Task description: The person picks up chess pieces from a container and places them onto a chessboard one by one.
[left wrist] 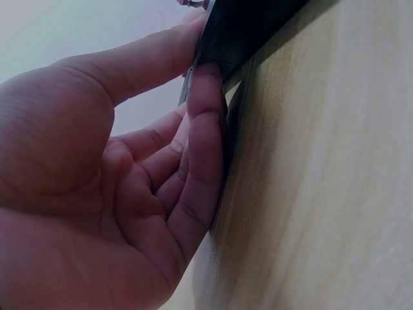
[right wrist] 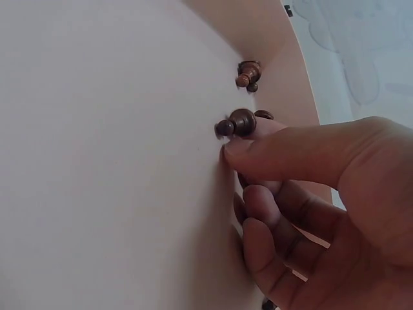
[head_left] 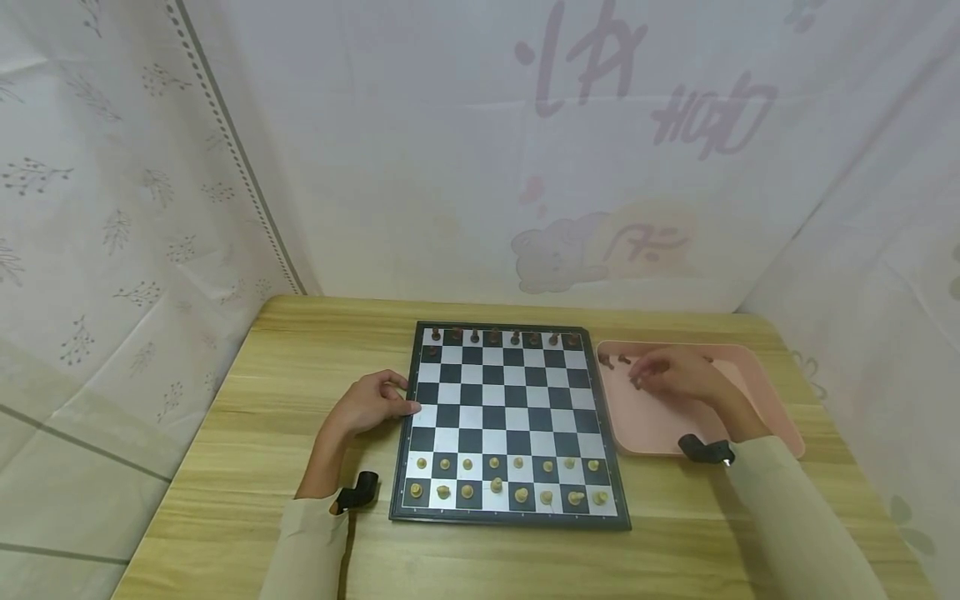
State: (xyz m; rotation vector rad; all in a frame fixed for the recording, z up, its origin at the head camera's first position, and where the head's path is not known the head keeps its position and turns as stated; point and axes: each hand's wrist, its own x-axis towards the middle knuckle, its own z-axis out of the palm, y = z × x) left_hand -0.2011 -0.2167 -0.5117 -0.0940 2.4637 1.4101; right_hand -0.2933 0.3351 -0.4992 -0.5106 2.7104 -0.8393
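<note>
A black-and-white chessboard (head_left: pixel 492 396) lies on the table. My left hand (head_left: pixel 371 404) grips its left edge, thumb on top and forefinger against the side; the left wrist view shows this hand (left wrist: pixel 122 174) close up. Over the pink tray (head_left: pixel 637 429), my right hand (head_left: pixel 678 373) has loosely bent fingers. A dark brown pawn (right wrist: pixel 242 121) lies right by its thumb and forefinger in the right wrist view; I see no firm hold on it. More brown pawns (right wrist: pixel 249 73) lie along the tray wall.
Brown pieces (head_left: pixel 494 337) line the board's far row, with one brown pawn (head_left: pixel 432 352) in front at the left. Two rows of cream pieces (head_left: pixel 496 485) stand on the near side. Printed cloth (head_left: pixel 450 167) hangs behind the wooden table (head_left: pixel 300 358).
</note>
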